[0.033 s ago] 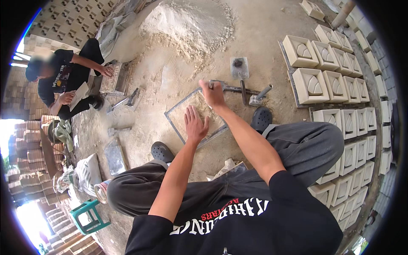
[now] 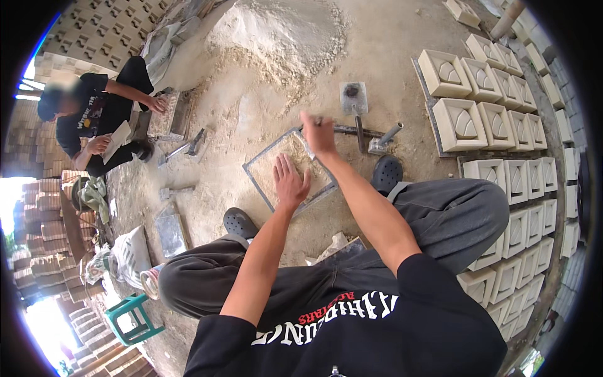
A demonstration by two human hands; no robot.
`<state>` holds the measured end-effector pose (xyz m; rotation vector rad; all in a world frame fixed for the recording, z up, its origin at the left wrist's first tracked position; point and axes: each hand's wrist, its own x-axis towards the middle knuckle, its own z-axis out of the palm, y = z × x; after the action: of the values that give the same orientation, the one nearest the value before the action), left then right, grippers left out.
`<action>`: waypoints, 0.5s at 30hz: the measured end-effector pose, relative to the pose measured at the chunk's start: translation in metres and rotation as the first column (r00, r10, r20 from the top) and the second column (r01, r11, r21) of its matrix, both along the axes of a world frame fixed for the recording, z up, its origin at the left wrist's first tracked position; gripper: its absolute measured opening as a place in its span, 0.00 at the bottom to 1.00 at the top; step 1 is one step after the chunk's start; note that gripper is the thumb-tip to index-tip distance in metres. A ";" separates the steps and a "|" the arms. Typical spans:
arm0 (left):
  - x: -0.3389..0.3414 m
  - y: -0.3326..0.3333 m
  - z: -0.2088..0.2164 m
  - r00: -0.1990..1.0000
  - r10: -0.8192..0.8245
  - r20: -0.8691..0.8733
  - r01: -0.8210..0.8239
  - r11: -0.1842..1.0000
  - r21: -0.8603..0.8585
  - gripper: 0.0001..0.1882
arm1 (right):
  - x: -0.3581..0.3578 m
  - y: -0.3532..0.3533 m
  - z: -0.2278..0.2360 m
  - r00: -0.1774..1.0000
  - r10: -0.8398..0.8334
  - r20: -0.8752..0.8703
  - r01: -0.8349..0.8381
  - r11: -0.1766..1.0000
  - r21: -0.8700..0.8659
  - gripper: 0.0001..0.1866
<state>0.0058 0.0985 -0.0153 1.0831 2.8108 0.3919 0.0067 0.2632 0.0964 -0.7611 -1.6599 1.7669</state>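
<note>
Between my feet lies a rectangular metal mould frame (image 2: 259, 188) filled with pale sandy mix (image 2: 267, 168). My left hand (image 2: 291, 182) rests flat on that mix, fingers stretched out and thumb apart. At the frame's far right corner is my right hand (image 2: 319, 135), its fingers curled and slightly blurred. Something small and dark shows at its fingers, but its kind is hidden. A dark bar (image 2: 355, 130) runs rightward from beside this hand. Beyond it lies a flat square plate tool with a handle (image 2: 353, 98), and a metal piece with an upright tube (image 2: 379, 146) stands close to my right shoe.
A heap of pale powder (image 2: 276, 38) rises at the far side. Rows of moulded blocks (image 2: 461, 125) fill the right. At left, a co-worker (image 2: 88, 113) sits by another mould (image 2: 179, 116). A hammer-like tool (image 2: 183, 149), a sack (image 2: 130, 251) and a green stool (image 2: 133, 318) are nearer.
My right hand has shifted slightly to the right at the frame's corner. My left hand stays on the mix.
</note>
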 end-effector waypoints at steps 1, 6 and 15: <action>0.004 0.009 -0.001 1.000 -0.008 0.007 0.008 1.000 0.001 0.47 | 0.007 0.012 -0.002 0.993 -0.091 -0.080 0.088 0.995 -0.044 0.26; -0.014 0.042 -0.002 0.991 0.128 -0.030 -0.128 0.992 -0.019 0.54 | 0.038 0.036 0.023 0.927 -0.284 -0.244 0.174 0.904 -0.390 0.26; -0.007 0.075 0.001 0.999 0.050 -0.015 -0.051 0.996 -0.067 0.53 | 0.069 0.065 -0.012 0.874 -0.469 -0.128 0.391 0.834 -0.388 0.26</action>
<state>-0.0013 0.1734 -0.0139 1.0069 2.8454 0.2935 0.0752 0.3287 0.0846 -0.9726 -0.9359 1.7504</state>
